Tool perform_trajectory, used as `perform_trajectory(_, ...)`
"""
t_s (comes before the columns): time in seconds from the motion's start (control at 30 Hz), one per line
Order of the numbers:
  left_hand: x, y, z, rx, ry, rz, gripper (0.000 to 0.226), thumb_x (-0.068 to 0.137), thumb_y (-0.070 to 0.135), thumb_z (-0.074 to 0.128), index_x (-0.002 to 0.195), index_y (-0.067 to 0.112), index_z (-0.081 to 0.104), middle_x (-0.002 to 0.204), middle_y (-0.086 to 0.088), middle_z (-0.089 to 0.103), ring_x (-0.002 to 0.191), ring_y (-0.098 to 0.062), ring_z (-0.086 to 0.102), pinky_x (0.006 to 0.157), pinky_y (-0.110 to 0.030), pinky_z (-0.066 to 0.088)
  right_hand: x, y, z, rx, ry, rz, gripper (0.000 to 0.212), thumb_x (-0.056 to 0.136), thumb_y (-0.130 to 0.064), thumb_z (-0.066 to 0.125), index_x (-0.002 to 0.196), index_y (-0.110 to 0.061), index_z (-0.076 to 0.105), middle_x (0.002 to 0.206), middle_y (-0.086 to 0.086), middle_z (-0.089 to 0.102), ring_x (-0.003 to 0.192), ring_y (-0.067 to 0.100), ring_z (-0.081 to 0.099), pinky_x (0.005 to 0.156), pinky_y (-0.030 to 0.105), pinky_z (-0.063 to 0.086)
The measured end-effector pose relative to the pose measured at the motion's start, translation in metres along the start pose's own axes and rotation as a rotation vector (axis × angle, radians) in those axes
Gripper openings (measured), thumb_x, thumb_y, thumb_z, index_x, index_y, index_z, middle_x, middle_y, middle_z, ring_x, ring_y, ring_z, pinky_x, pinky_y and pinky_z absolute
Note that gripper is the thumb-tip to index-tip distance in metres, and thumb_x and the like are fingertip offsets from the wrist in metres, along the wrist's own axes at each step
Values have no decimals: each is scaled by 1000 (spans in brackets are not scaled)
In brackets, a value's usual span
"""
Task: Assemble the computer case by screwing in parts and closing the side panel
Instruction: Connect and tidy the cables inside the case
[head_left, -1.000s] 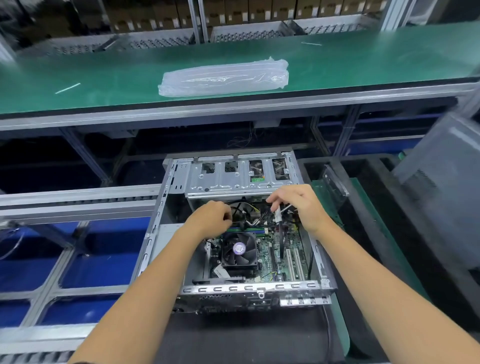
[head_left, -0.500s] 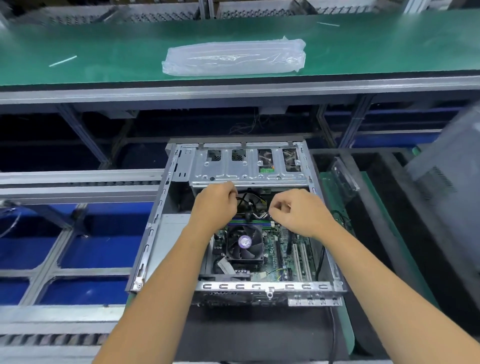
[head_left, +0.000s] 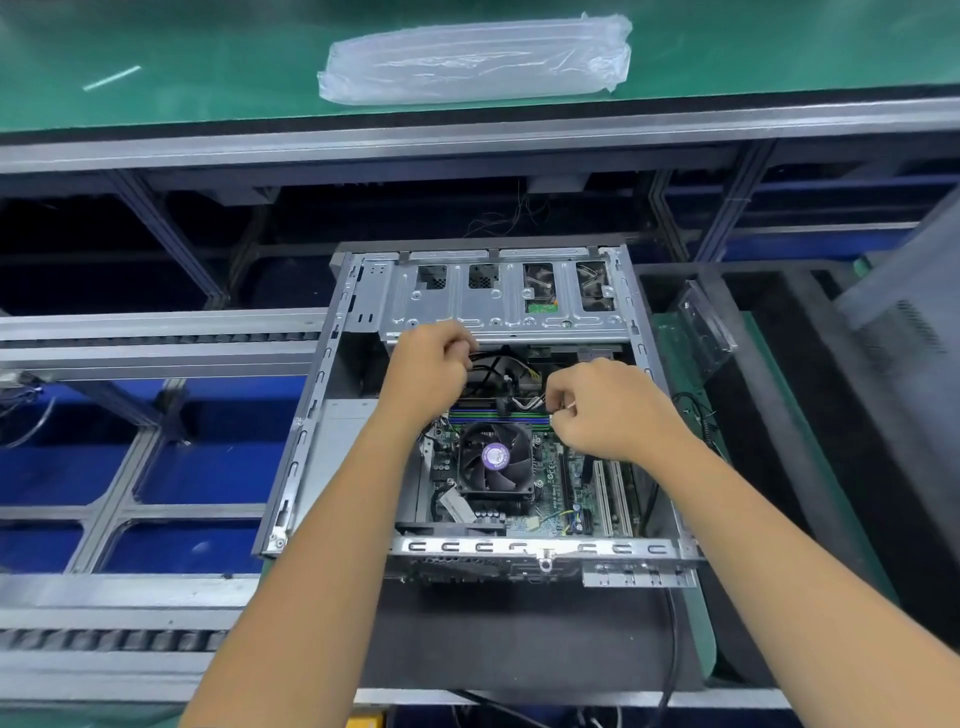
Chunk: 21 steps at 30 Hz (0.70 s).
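Observation:
An open metal computer case (head_left: 301, 447) lies on its side in the middle, with a drive cage (head_left: 498, 306) at its far end and a motherboard with a black CPU fan (head_left: 493, 457) inside. My left hand (head_left: 428, 371) is curled just below the drive cage, its fingers closed on black cables (head_left: 491, 371). To its right, over the memory slots, my right hand (head_left: 608, 410) pinches a small white cable connector (head_left: 569, 408). The grey side panel (head_left: 914, 306) leans at the far right, off the case.
A green bench top (head_left: 208, 62) runs across the back with a clear plastic bag (head_left: 475, 62) on it. Metal conveyor rails (head_left: 156, 343) and blue bins lie to the left. A clear plastic piece (head_left: 704, 325) stands right of the case on a green mat.
Both hands have shifted slightly within the case; my left hand moved up toward the drive cage and my right hand drew in over the memory slots. The camera has tilted closer.

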<state>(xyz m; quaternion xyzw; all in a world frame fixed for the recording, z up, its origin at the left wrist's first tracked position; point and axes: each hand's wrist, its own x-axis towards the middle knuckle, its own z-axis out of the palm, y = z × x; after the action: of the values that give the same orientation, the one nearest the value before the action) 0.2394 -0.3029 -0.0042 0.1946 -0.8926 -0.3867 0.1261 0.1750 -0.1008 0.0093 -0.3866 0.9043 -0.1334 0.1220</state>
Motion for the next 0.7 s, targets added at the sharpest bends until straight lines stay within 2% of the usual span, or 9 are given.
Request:
perform_trajectory(0.07,2,-2,-7,-271,131,-81,34,94,-1,40,78,19,62,69,1,61,55,1,55,52,-13,44,0,1,2,26,24,18,18,77,-15,52,84,-22,67,74,-1,67,72,23,60,60,30,42)
perform_trajectory(0.13,3,-5,-13,-402,231,-132,37,94,-3,36,78,18,61,69,0,60,53,2,52,51,-11,42,2,1,1,61,50,50,18,76,-12,50,82,-19,66,73,2,66,70,25,60,60,31,46)
perform_trajectory(0.27,3,-5,-15,-422,225,-174,36,90,-7,35,75,14,61,68,-3,60,57,-7,52,54,-15,43,3,1,1,66,47,63,19,75,-10,49,81,-18,65,73,3,66,70,26,60,63,32,48)
perform_trajectory(0.37,3,-2,-14,-417,227,-210,38,81,-9,36,62,13,61,64,-5,60,52,-9,51,48,-16,42,4,2,2,73,63,68,21,77,-8,47,83,-17,65,74,2,64,73,26,58,59,31,44)
perform_trajectory(0.5,0,1,-13,-275,175,-181,41,64,-14,33,53,14,61,55,-8,57,50,-15,47,41,-13,35,4,5,0,229,174,89,24,81,-2,48,83,-15,67,65,-3,63,61,17,56,57,30,46)
perform_trajectory(0.57,-1,1,-11,-153,94,-149,42,65,-13,34,53,16,62,56,-8,59,50,-17,47,45,-17,37,2,7,-1,381,295,123,25,81,2,50,81,-14,69,62,-6,62,52,10,52,55,28,47)
perform_trajectory(0.63,-1,1,-6,18,-2,-101,42,70,-9,37,55,22,62,55,1,59,48,-15,48,47,-19,35,0,8,-2,489,383,147,24,81,4,52,79,-13,70,61,-8,60,49,5,48,53,23,45)
perform_trajectory(0.7,-1,-1,5,239,-135,-5,38,75,-3,40,70,24,67,69,7,66,57,-14,55,53,-22,38,-1,8,-3,574,425,165,23,80,3,53,77,-13,69,59,-6,58,46,6,44,50,19,41)
